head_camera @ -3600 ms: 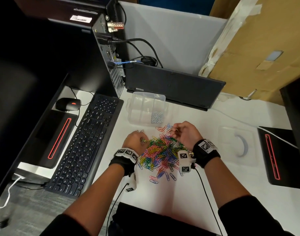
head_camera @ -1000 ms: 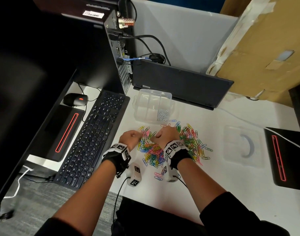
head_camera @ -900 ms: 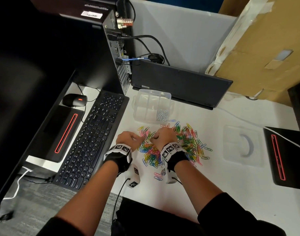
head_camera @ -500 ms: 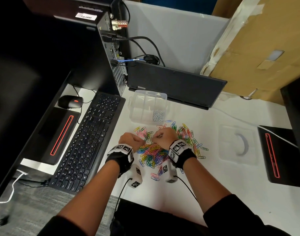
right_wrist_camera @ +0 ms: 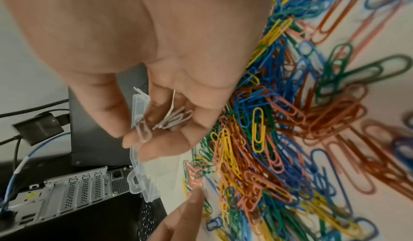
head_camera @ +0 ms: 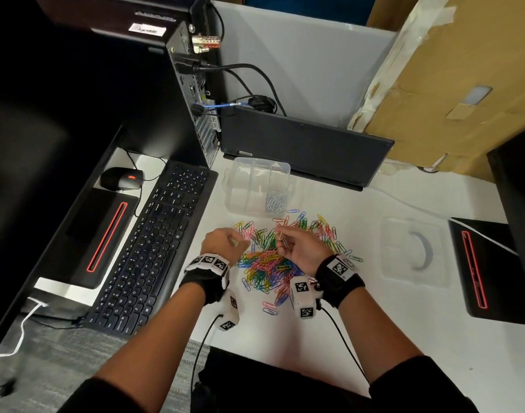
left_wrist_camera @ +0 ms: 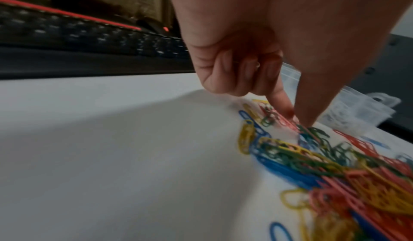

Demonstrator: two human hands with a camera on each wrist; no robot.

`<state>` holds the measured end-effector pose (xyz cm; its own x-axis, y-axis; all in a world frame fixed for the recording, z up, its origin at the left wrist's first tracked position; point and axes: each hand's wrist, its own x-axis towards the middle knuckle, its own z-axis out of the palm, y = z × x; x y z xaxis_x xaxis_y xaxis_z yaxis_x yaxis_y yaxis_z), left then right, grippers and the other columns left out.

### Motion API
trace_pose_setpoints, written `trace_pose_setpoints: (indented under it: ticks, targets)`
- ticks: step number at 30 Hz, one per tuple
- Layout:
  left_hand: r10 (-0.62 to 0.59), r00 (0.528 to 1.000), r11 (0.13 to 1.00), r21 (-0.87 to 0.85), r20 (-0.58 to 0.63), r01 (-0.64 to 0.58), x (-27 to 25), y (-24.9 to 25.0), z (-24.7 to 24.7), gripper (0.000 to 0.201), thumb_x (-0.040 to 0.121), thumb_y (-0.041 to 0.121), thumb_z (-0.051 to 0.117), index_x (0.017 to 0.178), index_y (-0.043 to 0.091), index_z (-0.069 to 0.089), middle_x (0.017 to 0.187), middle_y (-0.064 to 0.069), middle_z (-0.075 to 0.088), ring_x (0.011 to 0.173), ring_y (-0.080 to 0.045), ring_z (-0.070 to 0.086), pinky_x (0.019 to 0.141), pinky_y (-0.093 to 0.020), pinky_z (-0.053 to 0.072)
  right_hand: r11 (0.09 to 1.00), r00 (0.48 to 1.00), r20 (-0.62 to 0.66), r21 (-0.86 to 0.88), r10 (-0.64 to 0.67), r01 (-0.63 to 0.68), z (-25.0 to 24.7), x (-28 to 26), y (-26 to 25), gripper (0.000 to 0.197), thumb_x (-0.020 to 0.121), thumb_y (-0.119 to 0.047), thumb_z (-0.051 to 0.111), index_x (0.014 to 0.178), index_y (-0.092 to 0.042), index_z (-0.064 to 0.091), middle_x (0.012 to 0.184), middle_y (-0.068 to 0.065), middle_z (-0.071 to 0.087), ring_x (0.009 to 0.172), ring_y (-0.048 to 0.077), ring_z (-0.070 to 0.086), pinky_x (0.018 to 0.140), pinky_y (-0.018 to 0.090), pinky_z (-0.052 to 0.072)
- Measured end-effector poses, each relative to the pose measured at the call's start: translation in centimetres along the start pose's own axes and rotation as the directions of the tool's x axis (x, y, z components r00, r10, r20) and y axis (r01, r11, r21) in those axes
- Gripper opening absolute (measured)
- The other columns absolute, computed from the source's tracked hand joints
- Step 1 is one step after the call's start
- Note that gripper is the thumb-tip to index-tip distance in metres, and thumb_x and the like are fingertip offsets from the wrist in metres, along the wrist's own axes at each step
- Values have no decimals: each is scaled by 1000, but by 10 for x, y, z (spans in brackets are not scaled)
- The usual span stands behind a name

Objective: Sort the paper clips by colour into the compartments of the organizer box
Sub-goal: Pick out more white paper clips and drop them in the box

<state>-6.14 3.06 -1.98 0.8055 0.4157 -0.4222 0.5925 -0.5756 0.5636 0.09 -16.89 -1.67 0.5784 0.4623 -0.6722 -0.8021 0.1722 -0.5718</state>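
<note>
A pile of coloured paper clips (head_camera: 273, 260) lies on the white desk, just in front of the clear organizer box (head_camera: 256, 169). Silver clips (head_camera: 274, 201) fill its near right compartment. My right hand (head_camera: 286, 244) hovers over the pile's far part. In the right wrist view, my right hand (right_wrist_camera: 156, 130) holds several silver clips (right_wrist_camera: 176, 117) in its curled fingers. My left hand (head_camera: 236, 241) is at the pile's left edge. In the left wrist view, my left hand (left_wrist_camera: 295, 119) pinches thumb and index finger down on a clip, with the other fingers curled.
The box's clear lid (head_camera: 413, 251) lies to the right of the pile. A black keyboard (head_camera: 154, 248) and mouse (head_camera: 121, 178) sit to the left. A laptop (head_camera: 303, 147) and PC tower (head_camera: 192, 93) stand behind the box. A black device (head_camera: 479, 269) is at far right.
My right hand has lifted off the pile beside the left hand and turned, showing silver clips in its fingers. My left hand stays at the pile's left edge.
</note>
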Motion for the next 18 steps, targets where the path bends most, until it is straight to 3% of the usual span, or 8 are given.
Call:
trace_pose_setpoints:
  ticks: [2, 4, 8, 11, 13, 15, 16, 18]
  targets:
    - [29, 999, 998, 54, 30, -30, 0, 8, 5, 21, 75, 46, 77, 75, 25, 73, 72, 15, 62, 70, -7, 58, 68, -21, 49, 997, 1000, 9, -72, 8, -7, 2, -2, -1, 20, 91, -28, 65, 82, -10, 63, 77, 4, 61, 67, 15, 58, 61, 25, 53]
    - [27, 998, 994, 107, 55, -33, 1, 17, 10, 18, 74, 43, 77, 72, 25, 71, 78, 13, 65, 76, -11, 62, 75, -24, 52, 976, 1000, -6, -216, 2, -3, 3, -2, -3, 27, 91, -33, 66, 74, -13, 60, 70, 2, 57, 61, 14, 54, 54, 23, 49]
    - [-32, 996, 993, 116, 78, 23, 2, 25, 15, 12, 78, 30, 72, 67, 25, 70, 91, 7, 73, 88, -18, 67, 83, -28, 54, 872, 991, -101, -489, -83, 24, -1, -6, -4, 28, 92, -34, 66, 75, -12, 64, 56, -4, 43, 50, 10, 37, 45, 20, 32]
    - [-31, 992, 998, 60, 119, 24, 3, 23, 16, 10, 81, 29, 72, 72, 24, 74, 93, 6, 73, 89, -17, 67, 84, -27, 54, 709, 973, -121, -703, -198, 57, -10, -5, -6, 28, 92, -40, 64, 80, -17, 72, 47, -7, 38, 46, 12, 34, 46, 22, 32]
    - [-34, 993, 999, -15, 110, 36, 4, 18, 16, 8, 82, 29, 73, 78, 22, 77, 92, 4, 74, 88, -16, 67, 82, -24, 53, 599, 957, -92, -795, -277, 97, -18, -5, -8, 28, 94, -42, 61, 78, -22, 73, 43, -4, 47, 42, 13, 34, 49, 23, 34]
    - [-26, 996, 997, -74, 86, 33, 5, 12, 14, 10, 82, 27, 73, 83, 19, 78, 90, 1, 74, 87, -16, 68, 79, -21, 51, 521, 938, -85, -847, -335, 109, -25, -5, -10, 29, 94, -44, 60, 78, -24, 75, 60, 11, 65, 46, 16, 41, 55, 22, 39]
    - [-22, 997, 997, -77, 74, 28, 6, 10, 12, 10, 82, 26, 72, 83, 18, 79, 87, 1, 74, 86, -17, 68, 77, -20, 51, 484, 930, -90, -869, -356, 101, -27, -7, -13, 29, 94, -43, 59, 80, -24, 75, 66, 8, 69, 47, 14, 45, 55, 21, 40]
    - [-23, 999, 998, -65, 49, 26, 7, 6, 10, 12, 82, 26, 71, 82, 17, 79, 83, 0, 74, 84, -18, 68, 77, -22, 52, 461, 925, -132, -886, -357, 51, -29, -10, -17, 28, 96, -38, 57, 85, -20, 75, 48, -11, 60, 37, 3, 42, 47, 17, 37]
